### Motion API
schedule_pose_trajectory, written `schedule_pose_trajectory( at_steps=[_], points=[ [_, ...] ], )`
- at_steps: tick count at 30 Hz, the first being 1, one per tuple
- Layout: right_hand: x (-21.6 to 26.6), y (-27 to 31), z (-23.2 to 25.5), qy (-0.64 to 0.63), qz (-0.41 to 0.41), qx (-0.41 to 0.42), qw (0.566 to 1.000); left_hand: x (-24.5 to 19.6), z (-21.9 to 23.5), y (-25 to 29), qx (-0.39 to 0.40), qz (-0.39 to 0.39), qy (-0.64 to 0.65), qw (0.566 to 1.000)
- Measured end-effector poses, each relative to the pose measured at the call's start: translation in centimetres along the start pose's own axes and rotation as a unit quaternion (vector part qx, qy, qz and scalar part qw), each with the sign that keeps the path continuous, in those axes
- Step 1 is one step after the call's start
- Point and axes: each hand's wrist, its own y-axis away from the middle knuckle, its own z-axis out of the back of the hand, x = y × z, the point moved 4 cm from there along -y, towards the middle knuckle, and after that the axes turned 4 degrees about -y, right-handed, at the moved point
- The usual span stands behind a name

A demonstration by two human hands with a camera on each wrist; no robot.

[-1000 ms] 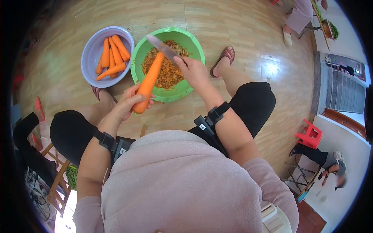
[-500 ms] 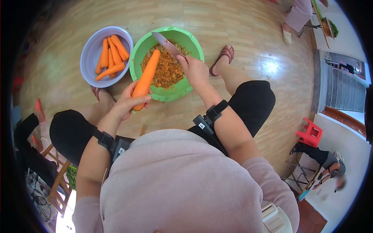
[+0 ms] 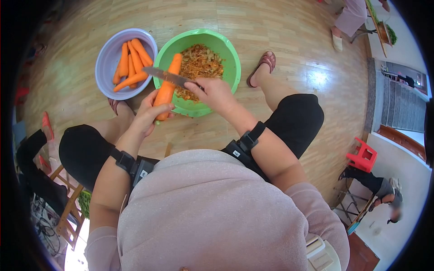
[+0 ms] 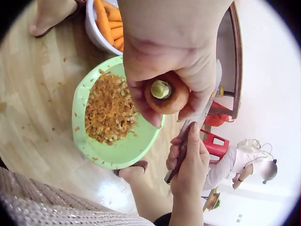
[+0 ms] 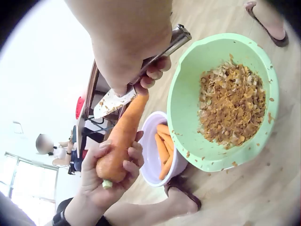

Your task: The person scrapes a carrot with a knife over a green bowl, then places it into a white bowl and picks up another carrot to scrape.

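My left hand (image 3: 150, 113) grips a large carrot (image 3: 165, 97) by its thick stem end, with the thin end pointing away over the green basin (image 3: 233, 67). A knife (image 3: 169, 77) is held by its handle in my right hand (image 3: 212, 92), the blade lying across the carrot's upper half in the head view. In the right wrist view, orange bits cling to the blade (image 5: 110, 103). Carrot scraps (image 3: 199, 63), mixed orange and pale, fill the bottom of the basin. Seen from the left wrist, the carrot's greenish stem stub (image 4: 161, 89) faces the camera.
A lavender basin (image 3: 100, 67) with several whole carrots (image 3: 131, 63) stands left of the green one. Sandaled feet (image 3: 263, 65) flank the basins on the wood-look floor (image 3: 289, 27). A red stool (image 3: 361, 155) and another person (image 3: 386, 194) are off to the right.
The knife has swung left, from above the green basin and the carrot's tip to across the carrot's body. The left hand keeps its hold, with the carrot tilted more upright.
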Motion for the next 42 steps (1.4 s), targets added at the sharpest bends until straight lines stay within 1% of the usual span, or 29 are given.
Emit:
schedule_pose_trajectory(
  at_steps=[1, 2, 3, 4, 6, 8, 10, 13, 16, 18, 19, 21, 22, 24, 25, 27, 28, 29, 30, 31, 32, 33, 34, 35, 36, 37, 39, 42],
  points=[
    [0.4, 0.3, -0.2, -0.001, 0.0, 0.001, 1.0, -0.2, -0.1, 0.1, -0.003, 0.0, 0.006, 1.0],
    [0.9, 0.6, -0.6, 0.008, 0.029, 0.006, 1.0, 0.2, 0.3, -0.1, -0.003, 0.001, 0.006, 1.0],
    [1.4, 0.8, -0.9, 0.017, 0.057, 0.011, 0.998, 0.8, 0.8, -0.5, -0.011, 0.025, -0.014, 1.0],
    [1.5, 0.9, -1.1, 0.016, 0.055, 0.01, 0.998, 1.4, 1.2, -0.7, -0.018, 0.05, -0.034, 0.998],
    [1.7, 1.2, -1.4, 0.024, 0.067, 0.01, 0.997, 1.8, 1.4, -0.9, -0.021, 0.045, -0.042, 0.998],
    [0.9, 0.8, -1.4, 0.038, 0.053, 0.001, 0.998, 1.7, 1.1, -0.7, -0.023, 0.04, -0.05, 0.998],
    [0.5, 0.7, -1.2, 0.053, 0.041, -0.009, 0.998, 0.9, 0.4, -0.4, -0.03, 0.01, -0.026, 0.999],
    [0.4, 0.6, -1.3, 0.076, 0.036, -0.01, 0.996, 1.1, 0.8, -0.7, -0.036, 0.014, -0.022, 0.999],
    [-1.0, 0.5, -1.6, 0.113, 0.019, -0.03, 0.993, 1.2, 0.8, -0.8, -0.032, 0.014, -0.041, 0.999],
    [-2.8, -0.1, -0.5, 0.12, -0.058, -0.045, 0.99, 1.3, 0.8, -0.7, -0.024, 0.015, -0.055, 0.998],
    [-2.7, -0.1, -0.4, 0.121, -0.058, -0.046, 0.99, 1.4, 0.7, -0.7, -0.017, 0.018, -0.069, 0.997],
    [-2.1, 0.2, -0.3, 0.034, -0.056, -0.046, 0.997, 1.1, 0.6, -0.6, -0.021, 0.013, -0.054, 0.998],
    [-1.2, 0.4, 0.0, 0.034, -0.055, -0.044, 0.997, 1.0, 0.6, -0.6, -0.026, 0.009, -0.041, 0.999],
    [0.5, 0.8, -0.7, 0.019, -0.051, 0.054, 0.997, 1.2, 0.7, -0.8, -0.036, 0.012, -0.029, 0.999],
    [0.5, 0.8, -1.0, 0.019, -0.051, 0.055, 0.997, 1.3, 0.7, -0.9, -0.043, 0.013, -0.017, 0.999],
    [0.4, 1.0, -1.7, 0.041, -0.007, 0.044, 0.998, 1.7, 1.1, -1.2, -0.028, 0.019, -0.031, 0.999],
    [-0.4, 0.9, -1.9, 0.041, -0.009, 0.043, 0.998, 1.8, 1.1, -1.2, -0.013, 0.024, -0.046, 0.999],
    [-1.7, 0.5, -1.8, 0.06, -0.028, 0.017, 0.998, 1.9, 1.0, -1.2, -0.011, 0.024, -0.046, 0.999],
    [-2.4, 0.0, -1.3, 0.078, -0.047, -0.01, 0.996, 1.7, 0.7, -0.9, -0.005, 0.023, -0.074, 0.997],
    [-3.0, -0.3, -0.8, 0.078, -0.049, -0.012, 0.996, 1.5, 0.4, -0.7, 0.003, 0.022, -0.104, 0.994],
    [-3.8, -0.4, -0.1, 0.106, -0.07, -0.026, 0.992, 1.5, 0.2, -0.6, 0.006, 0.023, -0.106, 0.994],
    [-3.8, -0.4, 0.6, 0.134, -0.089, -0.039, 0.986, 1.3, 0.1, -0.6, -0.001, 0.009, -0.113, 0.994],
    [-3.5, -0.4, 0.7, 0.134, -0.09, -0.039, 0.986, 1.2, 0.1, -0.6, -0.009, -0.004, -0.119, 0.993],
    [-2.8, -0.2, 0.5, 0.11, -0.065, -0.035, 0.991, 1.3, 0.2, -0.8, -0.01, -0.004, -0.118, 0.993],
    [-1.8, 0.1, 0.4, 0.085, -0.039, -0.029, 0.995, 1.4, 0.4, -1.0, -0.027, -0.013, -0.127, 0.991],
    [-0.8, 0.4, 0.1, 0.085, -0.037, -0.025, 0.995, 1.6, 0.7, -1.1, -0.044, -0.022, -0.135, 0.99],
    [1.0, 0.9, -0.8, 0.094, -0.006, 0.029, 0.995, 1.9, 1.1, -1.3, -0.049, -0.012, -0.145, 0.988],
    [0.5, 1.1, -1.3, 0.079, -0.005, 0.025, 0.997, 2.0, 1.0, -1.3, -0.049, 0.004, -0.149, 0.988]
  ],
)
